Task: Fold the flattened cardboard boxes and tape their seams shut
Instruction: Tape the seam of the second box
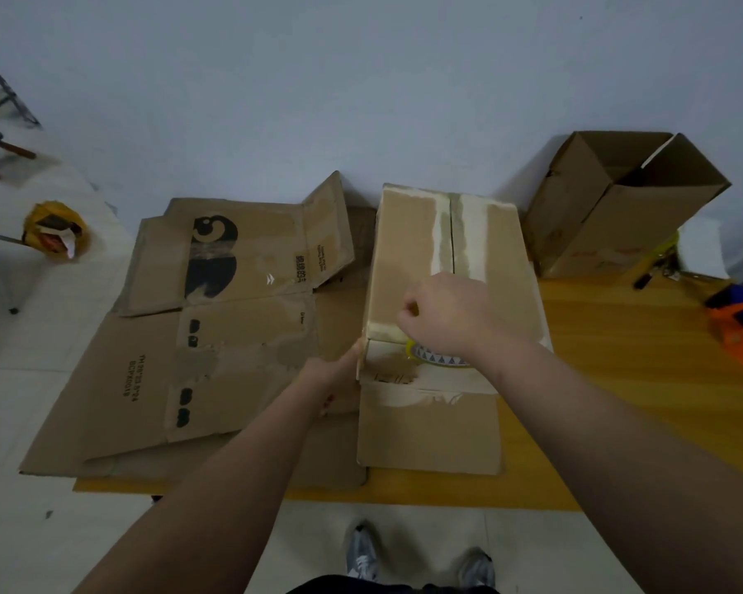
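Taping the near seam of the folded brown cardboard box [447,259] on the yellow wooden table [618,362], the right hand [445,315] grips a clear tape roll [434,358] at the box's near top edge, the left hand [337,373] touches its left corner, finger curl hidden, and next the strip probably needs pulling across.

The light is dim and even, cool bluish on the wall [361,79] — shadows are soft and weak. The wide lens bends the edges, and details look slightly soft.
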Available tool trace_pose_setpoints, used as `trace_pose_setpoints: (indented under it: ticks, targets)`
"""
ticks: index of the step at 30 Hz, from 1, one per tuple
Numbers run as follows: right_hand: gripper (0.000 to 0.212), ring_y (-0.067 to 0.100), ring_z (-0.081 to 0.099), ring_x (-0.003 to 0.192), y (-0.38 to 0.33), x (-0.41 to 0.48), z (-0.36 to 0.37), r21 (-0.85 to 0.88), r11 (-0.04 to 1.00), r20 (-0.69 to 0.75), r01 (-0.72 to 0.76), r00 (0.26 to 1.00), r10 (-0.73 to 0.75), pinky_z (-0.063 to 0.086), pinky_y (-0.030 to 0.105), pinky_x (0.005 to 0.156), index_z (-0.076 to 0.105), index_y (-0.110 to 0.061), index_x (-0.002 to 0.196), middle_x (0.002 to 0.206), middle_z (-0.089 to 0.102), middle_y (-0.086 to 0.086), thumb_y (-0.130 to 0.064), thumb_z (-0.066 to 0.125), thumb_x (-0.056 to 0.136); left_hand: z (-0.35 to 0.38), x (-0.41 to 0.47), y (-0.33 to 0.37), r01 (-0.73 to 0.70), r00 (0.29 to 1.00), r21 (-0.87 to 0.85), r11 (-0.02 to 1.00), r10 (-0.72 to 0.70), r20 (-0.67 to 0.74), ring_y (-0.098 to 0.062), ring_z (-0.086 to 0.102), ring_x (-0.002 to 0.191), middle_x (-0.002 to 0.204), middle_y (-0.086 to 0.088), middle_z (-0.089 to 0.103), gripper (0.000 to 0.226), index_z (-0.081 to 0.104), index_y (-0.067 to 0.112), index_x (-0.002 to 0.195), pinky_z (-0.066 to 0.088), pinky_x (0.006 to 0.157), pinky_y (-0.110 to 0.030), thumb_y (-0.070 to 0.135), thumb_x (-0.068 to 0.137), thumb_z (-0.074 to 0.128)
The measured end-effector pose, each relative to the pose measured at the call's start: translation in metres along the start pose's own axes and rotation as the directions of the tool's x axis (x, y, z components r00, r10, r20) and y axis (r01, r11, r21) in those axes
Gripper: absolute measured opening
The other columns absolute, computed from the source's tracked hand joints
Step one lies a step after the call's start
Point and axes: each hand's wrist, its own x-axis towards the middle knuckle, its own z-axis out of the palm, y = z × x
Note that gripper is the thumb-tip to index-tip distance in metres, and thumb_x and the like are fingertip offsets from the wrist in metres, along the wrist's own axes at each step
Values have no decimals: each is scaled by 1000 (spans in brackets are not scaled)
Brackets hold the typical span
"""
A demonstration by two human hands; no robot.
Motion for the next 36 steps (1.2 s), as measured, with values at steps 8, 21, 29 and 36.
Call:
trace_pose_setpoints:
  ticks: [8, 21, 29, 36]
  targets:
    - [32, 22, 62, 71, 3, 0, -1, 16, 1000, -26, 1, 1000, -1, 45, 25, 52, 71, -16, 83, 78, 68, 4, -32, 45, 91, 18, -41, 16, -376, 879, -457, 806, 466, 99, -5, 46, 126, 139, 13, 48, 63, 40, 36, 141, 37, 102, -19, 68, 92, 16]
    - [30, 26, 63, 74, 11, 5, 3, 114, 993, -22, 2, 1000, 1, 49, 30, 58, 71, -14, 79, 81, 70, 6, -32, 48, 87, -18, -4, -5, -775, 622, 344, 531, 739, 261, -6, 11, 143, 157, 10, 12, 66, 12, 23, 152, 13, 116, -26, 14, 98, 48]
    - [30, 16, 55, 60, 8, 4, -1, 59, 998, -1, 10, 1000, -10, 35, 25, 47, 69, -21, 73, 66, 63, -2, -34, 47, 88, -20, 25, 33, -666, 402, 738, -108, 782, 477, -11, -17, 140, 150, 7, -18, 94, -12, 24, 144, -3, 121, -36, 49, 87, 58]
    - [28, 14, 58, 64, 10, 7, -2, 58, 998, 18, 17, 1000, -18, 38, 25, 49, 73, -25, 81, 71, 66, -4, -36, 48, 89, -30, 29, 51, -692, 331, 659, -294, 683, 652, -7, -17, 137, 147, 12, -11, 81, -7, 26, 143, -10, 113, -24, 42, 93, 54]
